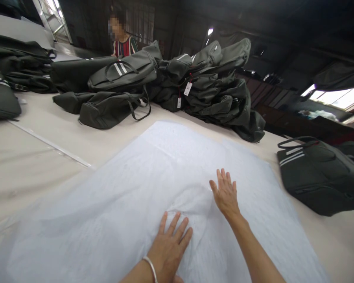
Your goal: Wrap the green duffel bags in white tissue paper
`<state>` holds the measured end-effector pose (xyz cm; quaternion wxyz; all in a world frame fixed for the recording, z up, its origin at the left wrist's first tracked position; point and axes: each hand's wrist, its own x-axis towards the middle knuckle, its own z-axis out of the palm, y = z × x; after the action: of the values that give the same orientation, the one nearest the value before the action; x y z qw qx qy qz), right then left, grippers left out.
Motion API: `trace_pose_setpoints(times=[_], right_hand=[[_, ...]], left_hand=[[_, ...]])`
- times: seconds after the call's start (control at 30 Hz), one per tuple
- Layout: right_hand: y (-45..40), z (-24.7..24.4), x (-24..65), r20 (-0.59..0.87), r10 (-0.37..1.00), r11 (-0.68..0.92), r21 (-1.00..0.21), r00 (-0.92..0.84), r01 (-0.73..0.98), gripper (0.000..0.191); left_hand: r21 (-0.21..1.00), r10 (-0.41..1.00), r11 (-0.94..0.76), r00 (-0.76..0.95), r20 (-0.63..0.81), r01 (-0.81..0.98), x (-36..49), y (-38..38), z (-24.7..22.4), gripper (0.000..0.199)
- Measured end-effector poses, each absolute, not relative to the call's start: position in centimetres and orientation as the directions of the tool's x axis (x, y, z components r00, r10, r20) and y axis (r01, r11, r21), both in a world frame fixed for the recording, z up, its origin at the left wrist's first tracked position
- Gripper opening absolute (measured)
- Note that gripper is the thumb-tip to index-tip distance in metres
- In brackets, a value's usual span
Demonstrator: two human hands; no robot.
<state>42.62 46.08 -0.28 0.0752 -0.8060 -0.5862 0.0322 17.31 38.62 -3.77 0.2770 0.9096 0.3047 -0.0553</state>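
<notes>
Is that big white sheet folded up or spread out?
Spread out: the white sheet lies wide across the table, creased near the left hand. Whether it has several layers, I can't tell.

The pale worktop (44, 114) comes through to me matt and mostly smooth. I see the white sheet (106, 224) on it as thin, faintly translucent and lightly creased — plastic film or tissue paper, I can't tell from here. Toward the far edge, the dark bags (104, 112) look leather-like, smooth with a dull sheen; their white tags (188, 89) read as card. Beyond that edge, a striped shirt (126, 47) shows as cloth, while the bracelet (150, 264) looks like polished metal.
</notes>
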Motion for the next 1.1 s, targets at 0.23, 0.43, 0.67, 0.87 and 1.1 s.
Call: trace_pose_setpoints(times=[0.23,0.43,0.67,0.87,1.1], right_hand=[[45.6,-2.7,44.7,-0.101,0.95,-0.313,-0.264,0.297,0.912,0.062],[47.3,0.8,46.7,-0.168,0.927,-0.358,-0.136,0.335,0.924,0.046],[51.4,2.8,46.0,-0.138,0.948,-0.292,-0.022,0.287,0.956,0.007],[54.2,5.8,45.6,0.281,0.907,-0.322,-0.02,0.314,0.947,0.037],[41.6,7.2,42.4,0.388,0.921,0.034,-0.181,0.04,0.983,0.044]], left_hand=[[0.441,0.519,-0.7,0.824,-0.228,0.563,17.0,38.5,-3.9,0.122],[0.435,0.521,-0.71,0.828,-0.205,0.554,16.9,38.4,-4.6,0.125],[0.443,0.499,-0.739,0.854,-0.147,0.508,17.9,39.8,-4.3,0.118],[0.428,0.521,-0.742,0.846,-0.114,0.515,20.9,45.7,-1.5,0.108],[0.455,0.521,-0.753,0.853,-0.03,0.476,19.3,46.1,0.8,0.102]])
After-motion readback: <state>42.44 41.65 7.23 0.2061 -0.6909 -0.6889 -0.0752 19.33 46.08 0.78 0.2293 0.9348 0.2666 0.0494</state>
